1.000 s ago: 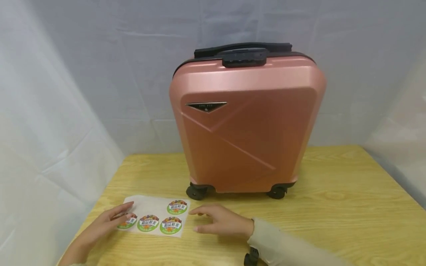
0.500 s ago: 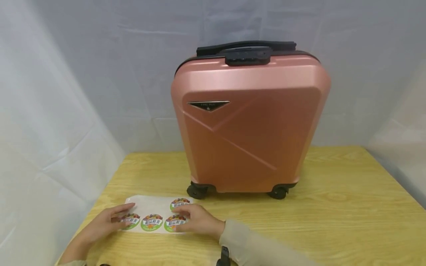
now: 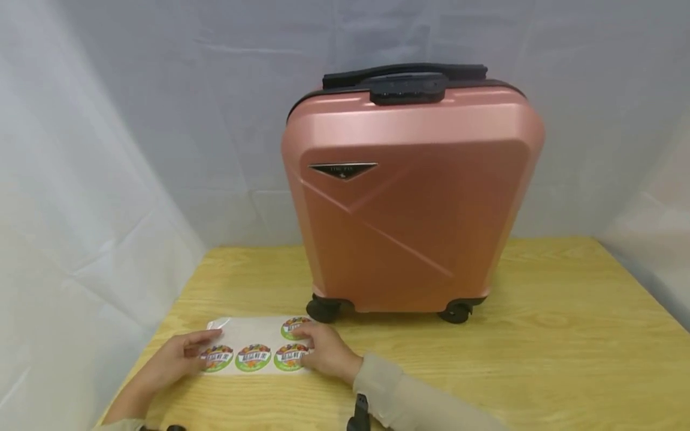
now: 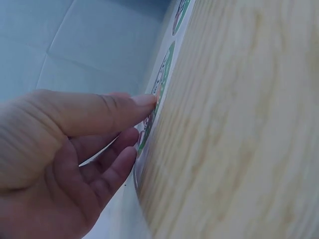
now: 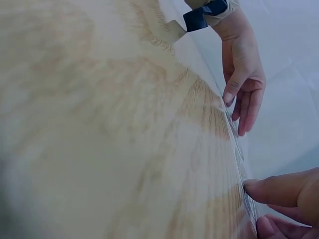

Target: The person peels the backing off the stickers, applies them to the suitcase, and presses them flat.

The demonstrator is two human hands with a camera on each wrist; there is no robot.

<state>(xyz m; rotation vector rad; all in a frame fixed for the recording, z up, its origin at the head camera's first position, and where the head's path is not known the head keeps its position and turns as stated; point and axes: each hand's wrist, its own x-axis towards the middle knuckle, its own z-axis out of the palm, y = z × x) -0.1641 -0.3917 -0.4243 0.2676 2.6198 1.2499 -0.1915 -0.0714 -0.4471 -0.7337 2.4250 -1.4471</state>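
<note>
white rectangular sticker sheet (image 3: 248,331) lies at three o'clock from left hand (image 3: 173,359), nine from right hand (image 3: 330,354); both touch it, relaxed.

The wood-grained counter (image 5: 124,134) is filling the left and middle of the right wrist view, slanting and blurring at the lower left. Along its border on the right, a thin sheet (image 5: 239,159) is lying, seen almost edge-on. The right hand (image 5: 291,194) is showing only partly, lower right, its thumb tip touching the sheet. Farther up, the left hand (image 5: 244,74) is pointing its fingers downward near the sheet's far end. A dark strap (image 5: 196,20) is sitting beside a pale cuff (image 5: 230,11). Pale cloth (image 5: 291,99) is hanging behind.
</note>
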